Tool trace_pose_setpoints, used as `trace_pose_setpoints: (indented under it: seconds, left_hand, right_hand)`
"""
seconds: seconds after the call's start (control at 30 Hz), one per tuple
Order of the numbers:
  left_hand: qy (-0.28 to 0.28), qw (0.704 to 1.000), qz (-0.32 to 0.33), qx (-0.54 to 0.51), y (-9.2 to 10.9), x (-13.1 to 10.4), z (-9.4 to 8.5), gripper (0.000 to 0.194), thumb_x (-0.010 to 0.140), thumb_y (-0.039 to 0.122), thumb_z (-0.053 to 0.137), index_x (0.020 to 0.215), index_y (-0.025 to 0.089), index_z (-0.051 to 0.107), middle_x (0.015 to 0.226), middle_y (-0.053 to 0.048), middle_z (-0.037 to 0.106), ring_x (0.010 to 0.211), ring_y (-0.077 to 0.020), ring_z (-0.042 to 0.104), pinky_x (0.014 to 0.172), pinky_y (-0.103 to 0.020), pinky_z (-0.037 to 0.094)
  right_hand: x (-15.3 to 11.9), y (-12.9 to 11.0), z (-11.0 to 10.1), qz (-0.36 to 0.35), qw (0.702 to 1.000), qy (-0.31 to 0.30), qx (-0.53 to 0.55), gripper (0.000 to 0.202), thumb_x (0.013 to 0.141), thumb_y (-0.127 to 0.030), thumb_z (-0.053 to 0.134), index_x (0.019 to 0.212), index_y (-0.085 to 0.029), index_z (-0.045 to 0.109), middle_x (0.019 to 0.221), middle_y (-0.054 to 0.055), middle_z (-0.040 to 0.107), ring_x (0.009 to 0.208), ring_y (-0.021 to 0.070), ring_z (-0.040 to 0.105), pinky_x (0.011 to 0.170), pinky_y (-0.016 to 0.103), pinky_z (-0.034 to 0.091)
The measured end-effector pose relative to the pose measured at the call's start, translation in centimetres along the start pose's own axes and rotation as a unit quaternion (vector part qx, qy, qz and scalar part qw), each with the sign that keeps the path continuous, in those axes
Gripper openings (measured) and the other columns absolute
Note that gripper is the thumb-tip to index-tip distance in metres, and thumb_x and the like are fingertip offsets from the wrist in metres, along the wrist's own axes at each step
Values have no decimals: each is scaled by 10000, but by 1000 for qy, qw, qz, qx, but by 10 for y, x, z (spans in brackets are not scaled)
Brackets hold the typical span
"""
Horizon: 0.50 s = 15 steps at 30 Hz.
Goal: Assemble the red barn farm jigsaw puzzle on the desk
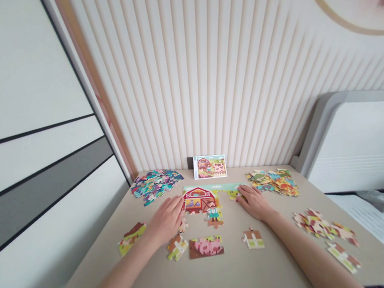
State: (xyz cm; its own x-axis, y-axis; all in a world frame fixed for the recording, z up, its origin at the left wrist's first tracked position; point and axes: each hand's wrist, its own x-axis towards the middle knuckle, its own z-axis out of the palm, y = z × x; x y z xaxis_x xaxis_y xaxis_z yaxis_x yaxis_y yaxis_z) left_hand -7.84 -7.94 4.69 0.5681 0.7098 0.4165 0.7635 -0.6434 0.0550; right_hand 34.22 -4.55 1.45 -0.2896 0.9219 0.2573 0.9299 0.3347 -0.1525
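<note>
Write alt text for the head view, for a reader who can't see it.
Two bare hands, left and right, rest on a partly assembled cardboard jigsaw showing a red barn, on a beige table. Behind it stands a white-bordered farm picture card; colourful loose piece piles lie around.

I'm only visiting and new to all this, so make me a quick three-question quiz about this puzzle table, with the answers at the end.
1. Which building shows in the partly joined puzzle?
A) A lighthouse
B) A red barn
C) A castle

2. True or false: the picture card stands upright beyond the puzzle.

3. Fill in the blank: the pile of mostly blue and purple pieces lies toward the far ____ corner of the table, as the person sees it.

Key: 1. B; 2. True; 3. left
</note>
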Motion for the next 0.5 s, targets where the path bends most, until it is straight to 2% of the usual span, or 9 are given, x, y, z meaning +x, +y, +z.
trace_pose_setpoints:
  seconds: [0.13, 0.27, 0.37, 0.5]
  left_hand:
    - [26, 999, -37, 15, 9, -51, -15, 460, 1039, 313, 406, 1474, 222, 523, 1479, -86, 573, 1371, -260, 529, 1178, -463, 422]
    - [57, 994, -89, 6, 18, -89, -6, 413, 1023, 347, 465, 1405, 248, 587, 1425, -85, 613, 1326, -265, 572, 1151, -459, 458]
    - [77, 991, -108, -16, 28, -100, 0, 392, 1018, 338, 475, 1382, 255, 595, 1394, -87, 627, 1311, -264, 579, 1163, -472, 446]
    - [71, 989, -120, -48, 39, -99, -3, 369, 1016, 316, 479, 1364, 267, 592, 1369, -82, 631, 1302, -267, 570, 1172, -496, 428]
  right_hand:
    - [0, 0, 2, 4, 1000, -7, -1, 519, 1067, -501, 321, 1467, -253, 539, 1538, 106, 498, 1450, 276, 418, 1206, 547, 268]
    - [-2, -3, 1, 1, 999, 41, 3, 518, 1058, -487, 345, 1449, -216, 550, 1491, 119, 545, 1426, 276, 439, 1208, 516, 274]
    - [-6, -7, -5, -4, 995, 97, 15, 506, 1056, -461, 334, 1405, -194, 588, 1435, 128, 586, 1378, 279, 474, 1188, 467, 312]
    - [-13, -9, -13, 11, 994, 102, 35, 517, 1049, -474, 318, 1360, -203, 630, 1403, 123, 603, 1336, 305, 496, 1154, 478, 349]
